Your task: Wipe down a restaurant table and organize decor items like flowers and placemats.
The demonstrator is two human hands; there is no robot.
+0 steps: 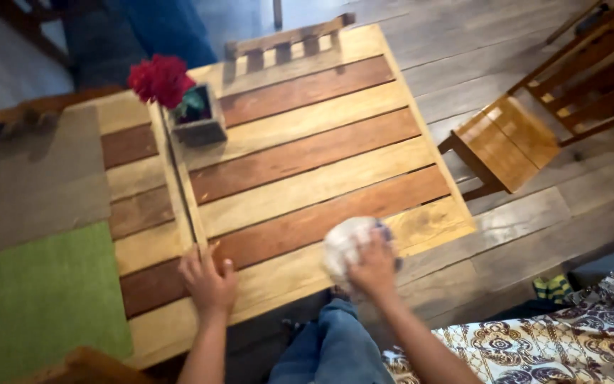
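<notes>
My right hand (374,267) presses a crumpled white cloth (342,242) onto the near edge of a slatted wooden table (307,153) with alternating light and dark planks. My left hand (207,281) rests flat on the table's near edge, fingers spread, holding nothing, close to the gap between the two tabletops. A grey square planter (199,121) with red flowers (160,80) stands at the table's far left.
A wooden chair (506,142) stands to the right, another chair back (289,37) at the far side. A green mat (37,299) lies on the floor at left. A patterned fabric (577,334) lies at bottom right. A person's blue-clad legs (143,32) stand beyond the table.
</notes>
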